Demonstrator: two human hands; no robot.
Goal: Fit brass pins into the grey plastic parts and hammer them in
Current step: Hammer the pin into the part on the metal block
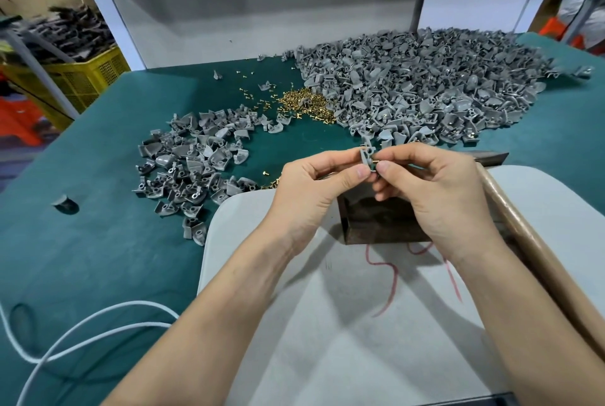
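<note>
Grey work pad (327, 323) nearest me, both hands raised over the dark metal block (376, 225).
My left hand (311, 189) pinches the grey plastic part (365, 155) upright; my right hand (442, 189) pinches a brass pin (376, 163) touching its right side, lying crosswise, so the push goes leftward; beyond lies the loose pin pile (307, 104).

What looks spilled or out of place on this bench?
Loose brass pins lie scattered left of the pin pile on the green mat; one stray pin sits near the left hand. A lone grey plastic part lies far left, apart from the small heap and the big heap. Nothing looks damaged.
</note>
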